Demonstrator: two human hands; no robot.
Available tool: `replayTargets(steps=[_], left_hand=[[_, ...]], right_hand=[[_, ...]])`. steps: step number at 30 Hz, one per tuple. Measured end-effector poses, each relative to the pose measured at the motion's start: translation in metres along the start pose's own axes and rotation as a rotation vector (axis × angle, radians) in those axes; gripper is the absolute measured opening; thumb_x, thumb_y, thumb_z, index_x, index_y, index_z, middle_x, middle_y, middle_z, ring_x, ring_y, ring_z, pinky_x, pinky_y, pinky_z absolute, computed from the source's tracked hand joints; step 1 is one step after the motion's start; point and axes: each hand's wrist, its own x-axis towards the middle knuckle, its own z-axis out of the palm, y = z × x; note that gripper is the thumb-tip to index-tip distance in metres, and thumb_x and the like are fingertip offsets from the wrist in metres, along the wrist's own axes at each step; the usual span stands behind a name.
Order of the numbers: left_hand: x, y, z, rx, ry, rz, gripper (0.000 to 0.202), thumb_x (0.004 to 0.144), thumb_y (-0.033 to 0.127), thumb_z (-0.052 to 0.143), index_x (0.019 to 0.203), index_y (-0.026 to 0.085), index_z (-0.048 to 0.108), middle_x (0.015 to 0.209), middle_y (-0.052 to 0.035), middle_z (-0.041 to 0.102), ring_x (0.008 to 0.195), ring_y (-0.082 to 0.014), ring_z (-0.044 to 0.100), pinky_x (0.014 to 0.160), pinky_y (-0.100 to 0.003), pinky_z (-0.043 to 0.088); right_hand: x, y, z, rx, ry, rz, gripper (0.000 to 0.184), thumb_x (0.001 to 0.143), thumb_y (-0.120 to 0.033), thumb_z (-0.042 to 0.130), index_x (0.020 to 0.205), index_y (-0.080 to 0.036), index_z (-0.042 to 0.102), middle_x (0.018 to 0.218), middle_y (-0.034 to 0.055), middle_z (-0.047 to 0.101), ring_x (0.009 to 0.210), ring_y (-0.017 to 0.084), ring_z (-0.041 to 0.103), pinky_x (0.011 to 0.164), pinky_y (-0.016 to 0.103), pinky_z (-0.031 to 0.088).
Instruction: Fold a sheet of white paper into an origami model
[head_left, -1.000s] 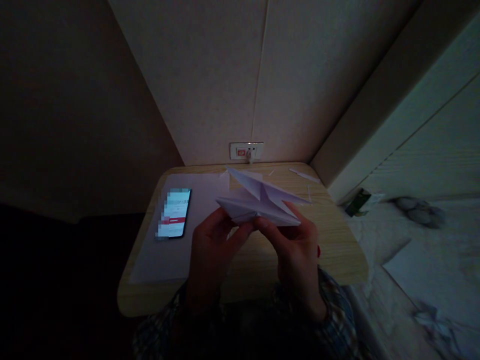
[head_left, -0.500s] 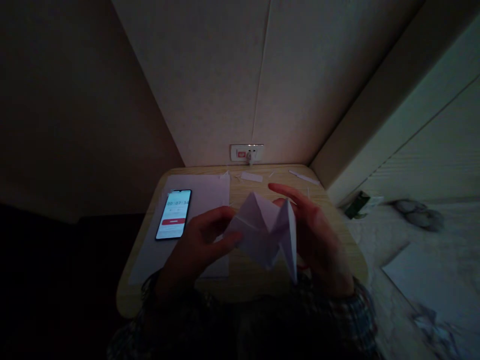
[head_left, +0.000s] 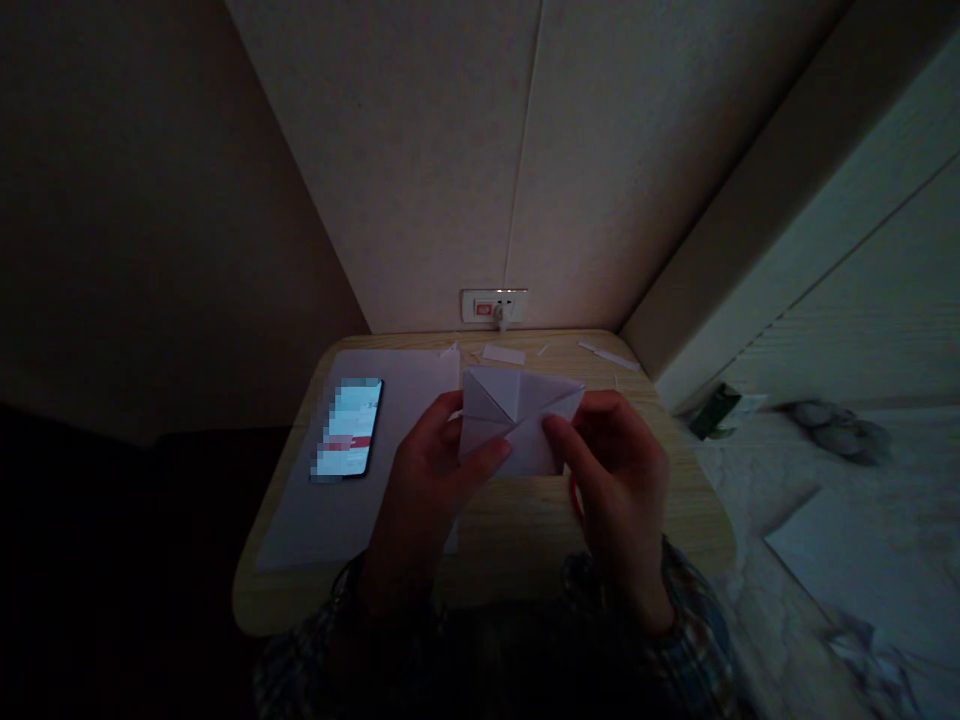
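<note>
A folded white paper piece (head_left: 517,420) with several creases is held above a small wooden table (head_left: 675,520) in dim light. My left hand (head_left: 431,470) pinches its left side, thumb on top. On the paper's right side my right hand (head_left: 619,475) is closed, thumb pressing the front face. Both sleeves are plaid.
A lit phone (head_left: 347,428) lies on a white paper sheet (head_left: 315,510) at the table's left. Small paper scraps (head_left: 504,354) lie near the back edge below a wall socket (head_left: 493,304). To the right lies a pale surface with another sheet (head_left: 862,560).
The paper was spread wide with pointed flaps a second ago, then collapsed and turned edge-on. Now it is a compact flat shape held by both hands, slightly further back over the table.
</note>
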Motion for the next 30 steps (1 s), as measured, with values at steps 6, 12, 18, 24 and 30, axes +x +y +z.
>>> replayTargets(steps=[6,12,18,24,30], left_hand=[[0.001,0.002,0.005,0.023,0.121,0.069,0.026,0.065,0.011,0.083,0.086,0.02,0.072,0.072,0.0009,0.08,0.065,-0.0176,0.075,0.062,-0.023,0.057],[-0.001,0.008,0.008,0.038,0.168,0.066,0.025,0.063,0.011,0.085,0.084,0.02,0.075,0.071,0.0023,0.079,0.067,-0.017,0.074,0.059,-0.021,0.055],[-0.002,0.01,0.009,0.11,0.211,0.131,0.025,0.063,0.014,0.084,0.085,0.019,0.074,0.078,0.0012,0.08,0.072,-0.017,0.072,0.065,-0.023,0.055],[-0.001,0.012,0.01,0.172,0.241,0.18,0.024,0.063,0.017,0.084,0.085,0.02,0.073,0.076,0.0018,0.077,0.068,-0.0181,0.07,0.061,-0.025,0.055],[-0.001,0.012,0.008,0.163,0.208,0.162,0.021,0.064,0.017,0.082,0.083,0.02,0.073,0.074,0.0018,0.076,0.067,-0.0179,0.069,0.058,-0.023,0.054]], right_hand=[[-0.002,0.003,-0.002,-0.145,0.076,-0.323,0.034,0.082,-0.01,0.071,0.108,-0.029,0.063,0.098,0.0002,0.062,0.079,0.016,0.06,0.073,0.034,0.053],[-0.001,0.004,-0.005,-0.162,-0.001,-0.384,0.033,0.082,-0.007,0.071,0.106,-0.03,0.064,0.098,-0.0003,0.058,0.084,0.017,0.056,0.074,0.034,0.05],[-0.005,0.001,-0.003,-0.221,0.012,-0.383,0.046,0.079,-0.005,0.074,0.115,-0.03,0.06,0.091,-0.0025,0.061,0.076,0.016,0.056,0.073,0.032,0.049],[-0.006,-0.001,-0.009,-0.301,-0.124,-0.497,0.035,0.083,-0.002,0.068,0.105,-0.03,0.068,0.093,-0.0021,0.068,0.083,0.017,0.059,0.073,0.032,0.047],[-0.003,-0.004,-0.019,-0.507,-0.233,-0.714,0.032,0.09,-0.006,0.061,0.109,-0.029,0.07,0.096,0.0007,0.073,0.087,0.02,0.063,0.074,0.037,0.047]])
